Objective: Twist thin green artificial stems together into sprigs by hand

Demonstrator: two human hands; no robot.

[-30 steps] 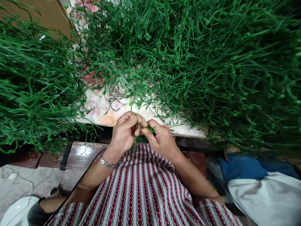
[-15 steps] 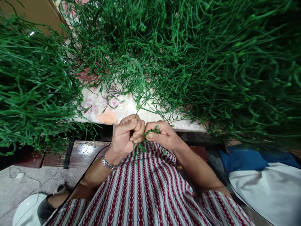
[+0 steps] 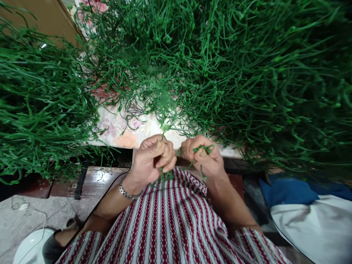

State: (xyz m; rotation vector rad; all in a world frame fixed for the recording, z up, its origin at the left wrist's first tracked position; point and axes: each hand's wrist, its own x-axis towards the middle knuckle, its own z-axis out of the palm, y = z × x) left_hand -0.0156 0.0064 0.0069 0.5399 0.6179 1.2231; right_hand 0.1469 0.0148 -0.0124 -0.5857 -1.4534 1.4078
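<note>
My left hand, with a metal watch on the wrist, is closed in a pinch on a thin green stem. The stem sticks up past the thumb, and its blurred upper part spreads over the table edge; more green hangs below the fingers. A small gap to the right, my right hand is closed around a little bunch of curly green stems, some trailing below it. Both hands are just in front of the table's near edge. Whether the stems are real or plastic I cannot tell.
Large heaps of green stems cover the table's back and right; another heap lies at left. A flowered tablecloth shows between them. A cardboard box stands back left. White and blue cloth lies at right, a white stool lower left.
My right hand has moved away from my left, to the right, with its curly stems. My left hand has shifted slightly right and keeps its stem.
</note>
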